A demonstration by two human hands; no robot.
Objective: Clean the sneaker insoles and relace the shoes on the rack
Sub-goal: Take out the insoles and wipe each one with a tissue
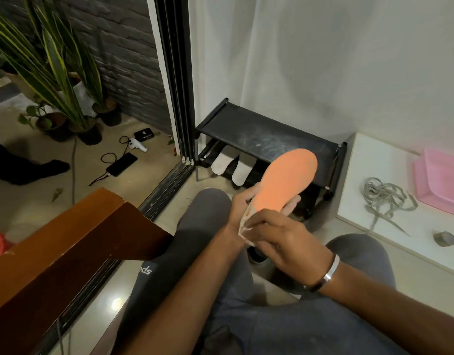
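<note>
— Where's the insole?

— The orange insole (288,179) is held up in front of the black shoe rack (267,134); the left hand (242,202) grips its heel end from beneath.

— And the right hand (279,239)?

— Curled round a pale cloth (246,221), pressed to the heel.

— Laces?

— A grey tangle of laces (382,198) lies on the white platform (374,155), right, beside a pink tray (441,180).

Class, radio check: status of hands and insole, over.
Left hand holds orange insole underneath. Right hand pinches pale wipe at its heel. Laces loose on white ledge. Nothing blocking.
</note>
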